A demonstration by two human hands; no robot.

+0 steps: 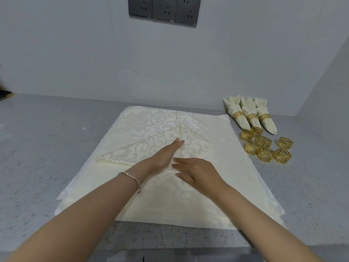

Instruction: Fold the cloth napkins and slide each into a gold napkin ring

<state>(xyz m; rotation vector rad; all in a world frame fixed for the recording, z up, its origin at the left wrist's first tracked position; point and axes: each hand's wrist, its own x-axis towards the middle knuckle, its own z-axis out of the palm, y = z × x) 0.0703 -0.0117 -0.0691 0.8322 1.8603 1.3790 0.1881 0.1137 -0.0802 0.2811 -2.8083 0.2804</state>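
At frame centre, a folded cream napkin [132,150] is pressed flat by the left hand [166,155] and right hand [197,173], fingers [178,144] straight and released.

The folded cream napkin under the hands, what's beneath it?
A flat pile of cream damask napkins, lying on the grey speckled counter. The pile's count is hidden under its top sheet.

The napkin [151,146] is cream woven cloth with a faint sheen; the rings [265,146] are shiny gold metal; the counter [47,140] is matt speckled stone.
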